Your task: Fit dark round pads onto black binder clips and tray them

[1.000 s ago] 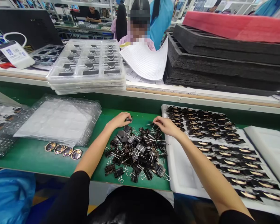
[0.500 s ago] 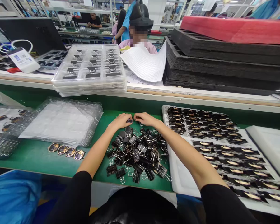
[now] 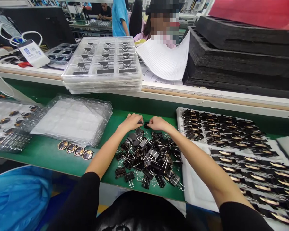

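My left hand (image 3: 132, 122) is closed, its fingertips pinching a small dark round piece (image 3: 140, 122) that they partly cover. Just to the right, my right hand (image 3: 158, 123) is closed on a black binder clip (image 3: 146, 124), apart from the round piece. Below both hands lies a heap of black binder clips (image 3: 151, 155) with silver wire handles. Several dark discs (image 3: 133, 136) rest at the heap's upper left. To the right, a white foam tray (image 3: 195, 179) bears rows of binder clips clamped on gold-edged round pieces (image 3: 251, 167).
Gold-rimmed round pieces (image 3: 79, 151) lie in a row at left, before stacked clear trays (image 3: 103, 112) under white sheets. More filled clear trays (image 3: 4, 141) stand far left. The shelf holds clear boxes (image 3: 102, 77), papers (image 3: 166, 59) and black foam (image 3: 240, 67). A co-worker sits opposite.
The binder clip in my right hand now sits apart from the round piece in my left, with a small gap showing. The whole view has shifted somewhat.
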Available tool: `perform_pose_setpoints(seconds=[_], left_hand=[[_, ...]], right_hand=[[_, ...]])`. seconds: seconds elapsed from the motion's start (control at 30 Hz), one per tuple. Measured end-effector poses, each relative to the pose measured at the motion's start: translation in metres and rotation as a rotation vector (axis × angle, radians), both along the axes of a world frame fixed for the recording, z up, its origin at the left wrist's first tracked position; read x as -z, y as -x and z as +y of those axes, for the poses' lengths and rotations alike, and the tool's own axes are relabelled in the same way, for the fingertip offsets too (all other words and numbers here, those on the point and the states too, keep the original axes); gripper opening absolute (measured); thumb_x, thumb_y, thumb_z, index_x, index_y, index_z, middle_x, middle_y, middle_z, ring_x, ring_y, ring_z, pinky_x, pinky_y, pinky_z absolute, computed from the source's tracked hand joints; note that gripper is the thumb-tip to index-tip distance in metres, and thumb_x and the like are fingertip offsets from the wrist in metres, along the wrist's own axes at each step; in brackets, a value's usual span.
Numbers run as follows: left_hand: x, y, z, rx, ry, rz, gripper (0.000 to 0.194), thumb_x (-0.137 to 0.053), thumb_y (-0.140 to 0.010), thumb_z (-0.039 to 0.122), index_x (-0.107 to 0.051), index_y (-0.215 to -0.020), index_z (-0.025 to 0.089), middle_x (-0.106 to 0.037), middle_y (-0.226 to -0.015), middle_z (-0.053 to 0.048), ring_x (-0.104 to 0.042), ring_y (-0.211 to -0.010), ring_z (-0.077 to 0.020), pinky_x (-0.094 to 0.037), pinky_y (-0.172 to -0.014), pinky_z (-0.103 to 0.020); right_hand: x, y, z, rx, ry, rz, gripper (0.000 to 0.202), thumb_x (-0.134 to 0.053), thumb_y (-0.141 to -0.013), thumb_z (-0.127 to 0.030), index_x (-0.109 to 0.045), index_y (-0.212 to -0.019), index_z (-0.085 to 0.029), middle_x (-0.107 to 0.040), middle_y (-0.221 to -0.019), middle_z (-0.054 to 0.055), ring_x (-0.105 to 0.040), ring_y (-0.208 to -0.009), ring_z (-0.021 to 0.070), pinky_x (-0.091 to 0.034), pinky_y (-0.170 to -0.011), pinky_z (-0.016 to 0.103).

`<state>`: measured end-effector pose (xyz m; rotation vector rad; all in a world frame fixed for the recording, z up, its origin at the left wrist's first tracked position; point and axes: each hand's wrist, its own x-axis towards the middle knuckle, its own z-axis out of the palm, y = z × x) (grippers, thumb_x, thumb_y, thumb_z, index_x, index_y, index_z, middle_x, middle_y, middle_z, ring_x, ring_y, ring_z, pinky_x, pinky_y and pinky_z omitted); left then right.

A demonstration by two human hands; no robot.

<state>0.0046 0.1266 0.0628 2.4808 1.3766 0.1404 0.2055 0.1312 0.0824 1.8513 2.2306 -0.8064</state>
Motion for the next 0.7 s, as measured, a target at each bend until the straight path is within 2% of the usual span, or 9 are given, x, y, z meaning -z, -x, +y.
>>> perform_pose_setpoints(seconds=[0.07, 0.13, 0.2, 0.27, 0.3, 0.37, 0.47, 0.57, 0.7], left_hand=[[-0.001, 0.001, -0.001, 0.001, -0.005, 0.007, 0.016, -0.067, -0.093, 0.03, -0.06, -0.105, 0.021, -0.069, -0.119, -0.007, -0.058, -0.115, -0.0304, -0.04, -0.095, -0.041], [-0.002, 0.002, -0.001, 0.004, -0.012, 0.011, 0.016, -0.067, -0.093, 0.03, -0.06, -0.105, 0.021, -0.069, -0.118, -0.008, -0.059, -0.115, -0.0308, -0.041, -0.095, -0.042], [-0.002, 0.002, -0.001, 0.008, -0.017, 0.016, 0.016, -0.067, -0.093, 0.03, -0.061, -0.104, 0.021, -0.069, -0.116, -0.008, -0.059, -0.113, -0.0311, -0.041, -0.094, -0.042], [-0.003, 0.002, 0.0, 0.015, -0.018, 0.02, 0.015, -0.067, -0.093, 0.03, -0.061, -0.103, 0.021, -0.07, -0.114, -0.009, -0.061, -0.111, -0.0311, -0.042, -0.093, -0.041], [-0.003, 0.002, 0.0, 0.021, -0.018, 0.02, 0.015, -0.068, -0.092, 0.03, -0.062, -0.103, 0.021, -0.07, -0.113, -0.009, -0.061, -0.111, -0.031, -0.042, -0.094, -0.041], [-0.002, 0.004, 0.002, 0.036, -0.012, 0.018, 0.016, -0.067, -0.093, 0.031, -0.063, -0.104, 0.021, -0.07, -0.113, -0.008, -0.061, -0.111, -0.0305, -0.042, -0.095, -0.041], [0.0, 0.009, 0.005, 0.074, 0.01, -0.01, 0.016, -0.065, -0.094, 0.031, -0.064, -0.106, 0.021, -0.071, -0.114, -0.007, -0.062, -0.112, -0.0286, -0.044, -0.094, -0.039], [0.002, 0.014, 0.007, 0.113, 0.032, -0.072, 0.016, -0.065, -0.094, 0.031, -0.065, -0.106, 0.021, -0.071, -0.114, -0.006, -0.062, -0.111, -0.027, -0.046, -0.09, -0.036], [0.003, 0.015, 0.009, 0.129, 0.032, -0.115, 0.017, -0.067, -0.093, 0.032, -0.066, -0.105, 0.02, -0.071, -0.112, -0.006, -0.063, -0.109, -0.0263, -0.046, -0.089, -0.036]], right_hand=[[-0.002, 0.0, 0.008, -0.021, 0.022, 0.017, 0.026, -0.072, -0.088, -0.045, -0.074, -0.078, -0.021, -0.074, -0.083, 0.009, -0.07, -0.085, 0.0264, -0.049, -0.072, 0.032], [-0.001, 0.003, 0.016, 0.048, -0.042, 0.043, 0.04, -0.068, -0.087, -0.058, -0.075, -0.093, -0.02, -0.074, -0.095, 0.013, -0.068, -0.094, 0.0314, -0.051, -0.079, 0.038], [0.006, 0.009, 0.021, 0.259, -0.225, 0.104, 0.056, -0.054, -0.092, -0.067, -0.07, -0.116, -0.019, -0.068, -0.115, 0.02, -0.062, -0.112, 0.0389, -0.049, -0.091, 0.05], [0.017, 0.018, 0.023, 0.471, -0.387, 0.155, 0.059, -0.036, -0.1, -0.062, -0.062, -0.129, -0.018, -0.059, -0.131, 0.025, -0.051, -0.126, 0.0437, -0.041, -0.099, 0.061], [0.024, 0.023, 0.023, 0.532, -0.422, 0.164, 0.058, -0.031, -0.102, -0.057, -0.06, -0.132, -0.017, -0.055, -0.137, 0.026, -0.047, -0.13, 0.0446, -0.037, -0.102, 0.065], [0.038, 0.031, 0.022, 0.558, -0.408, 0.145, 0.056, -0.025, -0.104, -0.048, -0.057, -0.135, -0.014, -0.048, -0.144, 0.028, -0.039, -0.137, 0.0447, -0.032, -0.105, 0.067], [0.052, 0.032, 0.02, 0.519, -0.411, 0.108, 0.054, -0.026, -0.104, -0.043, -0.052, -0.14, -0.013, -0.039, -0.153, 0.026, -0.028, -0.145, 0.0424, -0.023, -0.111, 0.066], [0.059, 0.024, 0.02, 0.441, -0.427, 0.046, 0.054, -0.026, -0.104, -0.041, -0.047, -0.145, -0.012, -0.034, -0.158, 0.024, -0.021, -0.149, 0.0403, -0.019, -0.115, 0.063], [0.064, 0.015, 0.022, 0.448, -0.403, 0.03, 0.053, -0.028, -0.103, -0.039, -0.045, -0.145, -0.012, -0.035, -0.157, 0.024, -0.021, -0.149, 0.0392, -0.019, -0.115, 0.063]])
